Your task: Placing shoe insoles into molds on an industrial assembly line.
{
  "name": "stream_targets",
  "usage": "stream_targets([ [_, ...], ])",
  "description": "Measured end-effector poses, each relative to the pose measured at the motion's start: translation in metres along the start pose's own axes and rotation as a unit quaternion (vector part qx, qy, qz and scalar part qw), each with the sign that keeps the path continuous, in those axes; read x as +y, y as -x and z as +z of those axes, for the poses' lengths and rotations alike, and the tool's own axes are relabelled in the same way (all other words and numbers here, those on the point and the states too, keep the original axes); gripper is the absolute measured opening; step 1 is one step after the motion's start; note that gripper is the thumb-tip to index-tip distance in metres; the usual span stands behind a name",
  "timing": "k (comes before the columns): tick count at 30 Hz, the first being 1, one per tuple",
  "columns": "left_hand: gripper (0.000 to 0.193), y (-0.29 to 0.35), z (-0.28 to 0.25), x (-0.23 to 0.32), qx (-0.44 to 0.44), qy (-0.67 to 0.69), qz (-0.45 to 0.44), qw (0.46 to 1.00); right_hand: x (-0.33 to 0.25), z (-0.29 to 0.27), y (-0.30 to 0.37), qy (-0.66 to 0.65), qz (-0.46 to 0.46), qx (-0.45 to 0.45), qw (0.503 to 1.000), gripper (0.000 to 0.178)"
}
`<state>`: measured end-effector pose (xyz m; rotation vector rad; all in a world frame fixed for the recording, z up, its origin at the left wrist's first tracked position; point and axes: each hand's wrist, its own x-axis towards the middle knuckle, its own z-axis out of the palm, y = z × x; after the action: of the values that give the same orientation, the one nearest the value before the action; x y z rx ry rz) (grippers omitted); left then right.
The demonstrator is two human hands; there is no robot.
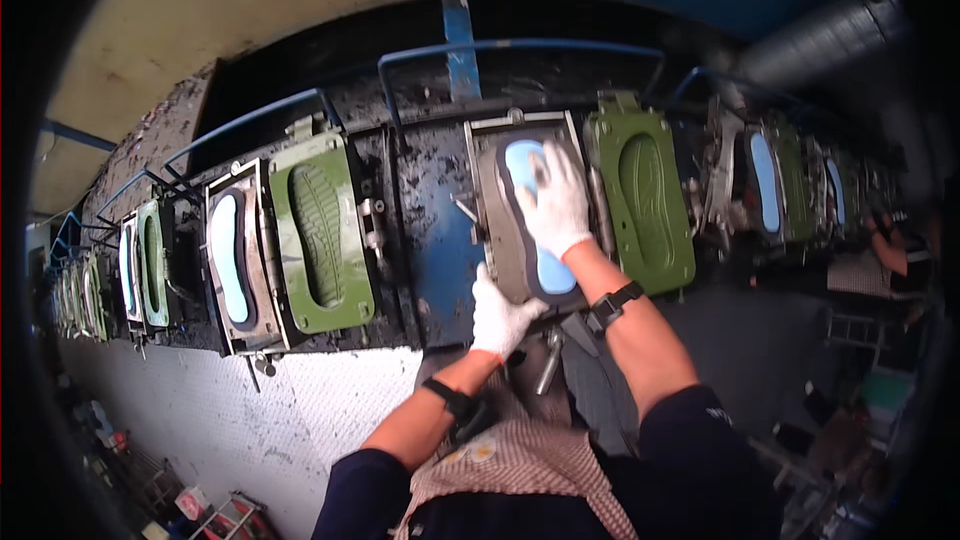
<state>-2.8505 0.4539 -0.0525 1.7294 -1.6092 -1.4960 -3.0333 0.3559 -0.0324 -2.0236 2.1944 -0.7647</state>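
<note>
My right hand (555, 202), in a white glove, lies with fingers stretched out on a light-blue, dark-rimmed sole piece (553, 275). This piece sits on the grey-brown metal plate of an opened shoe-sole mould (514, 265), and my palm hides its middle. At the plate's near left corner rests my gloved left hand (503, 318), its thumb apart from the fingers and pointing up along the edge. Joined on the right is the mould's green half (645, 200), which bears a sole-shaped hollow.
To the left stands another opened mould with a blue sole piece (232, 255) and a green half (322, 235). Similar moulds run along the bench both ways. Blue bars (520, 44) arch behind them. A metal handle (549, 364) juts out near my left hand. Another person's arm (888, 245) shows far right.
</note>
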Motion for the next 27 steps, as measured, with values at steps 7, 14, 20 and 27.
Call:
stream_targets([
  [7, 0.074, -0.031, -0.017, 0.011, -0.027, -0.239, 0.502, 0.831, 0.024, -0.001, 0.064, -0.244, 0.036, -0.066, 0.967, 0.046],
  [14, 0.032, -0.034, -0.009, 0.016, 0.024, -0.098, 0.448, 0.888, 0.022, -0.059, 0.104, -0.249, -0.006, -0.077, 0.965, 0.021],
  [20, 0.023, -0.024, -0.009, 0.019, 0.018, -0.107, 0.423, 0.9, 0.025, -0.054, 0.107, -0.294, 0.054, -0.096, 0.949, 0.018],
  [27, 0.049, -0.019, -0.012, 0.03, -0.025, -0.189, 0.466, 0.864, 0.048, -0.08, 0.118, -0.273, -0.049, -0.236, 0.931, 0.038],
])
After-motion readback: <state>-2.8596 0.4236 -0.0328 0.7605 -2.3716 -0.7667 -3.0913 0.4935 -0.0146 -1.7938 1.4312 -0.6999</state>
